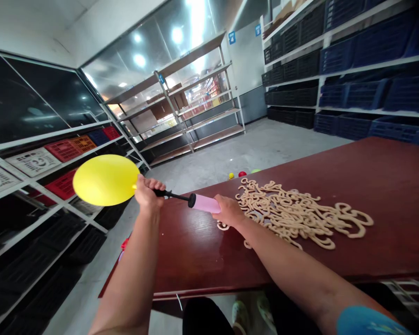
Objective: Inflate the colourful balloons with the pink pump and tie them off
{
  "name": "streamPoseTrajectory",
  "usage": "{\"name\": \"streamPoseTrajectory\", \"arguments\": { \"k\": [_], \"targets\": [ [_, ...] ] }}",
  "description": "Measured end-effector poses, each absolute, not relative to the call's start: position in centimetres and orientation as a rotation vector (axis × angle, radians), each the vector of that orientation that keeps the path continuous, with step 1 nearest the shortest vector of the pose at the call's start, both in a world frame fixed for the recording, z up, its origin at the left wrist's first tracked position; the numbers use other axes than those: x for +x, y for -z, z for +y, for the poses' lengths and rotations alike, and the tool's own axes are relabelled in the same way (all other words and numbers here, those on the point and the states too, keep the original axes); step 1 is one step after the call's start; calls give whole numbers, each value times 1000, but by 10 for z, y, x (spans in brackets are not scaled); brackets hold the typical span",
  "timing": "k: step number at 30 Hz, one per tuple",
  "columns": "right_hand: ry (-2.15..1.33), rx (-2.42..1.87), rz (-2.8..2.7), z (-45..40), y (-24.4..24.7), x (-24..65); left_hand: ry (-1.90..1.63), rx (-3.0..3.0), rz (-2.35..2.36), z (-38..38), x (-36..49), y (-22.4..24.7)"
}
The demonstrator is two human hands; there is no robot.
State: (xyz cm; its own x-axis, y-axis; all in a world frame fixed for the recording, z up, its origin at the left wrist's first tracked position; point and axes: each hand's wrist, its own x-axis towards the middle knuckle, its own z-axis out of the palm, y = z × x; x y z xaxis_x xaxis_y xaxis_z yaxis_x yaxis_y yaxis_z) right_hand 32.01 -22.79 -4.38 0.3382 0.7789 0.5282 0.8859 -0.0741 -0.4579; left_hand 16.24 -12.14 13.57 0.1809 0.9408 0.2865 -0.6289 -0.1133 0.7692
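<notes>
A black and pink hand pump point(204, 203) is held between my two hands above the left part of the dark red table point(192, 251). Fingers of my left hand point(148, 191) are wrapped round the pump's black end and the neck of an inflated yellow balloon point(104, 180), which extends to the left. My right hand point(229, 210) grips the pink barrel at its other end. Just beyond my right hand, a pile of beige, curled, uninflated balloons point(289, 211) lies on the table.
Balloons, one yellow point(231, 175) and one red point(242, 173), show past the table's far edge. Shelves with crates point(64, 151) stand at the left, blue crates point(366, 93) at the right, and a metal rack point(181, 116) at the back.
</notes>
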Motion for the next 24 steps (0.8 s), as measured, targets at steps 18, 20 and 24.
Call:
{"name": "streamPoseTrajectory", "arguments": {
  "k": [18,20,24],
  "targets": [
    [191,-1766,-1477,-234,35,316,-1429,1040,408,-135,135,-168],
    [189,-1755,-1474,-232,37,316,-1454,1072,373,-133,126,-181],
    [159,-1816,-1453,-230,42,318,-1456,1085,331,-131,134,-174]
  ]
}}
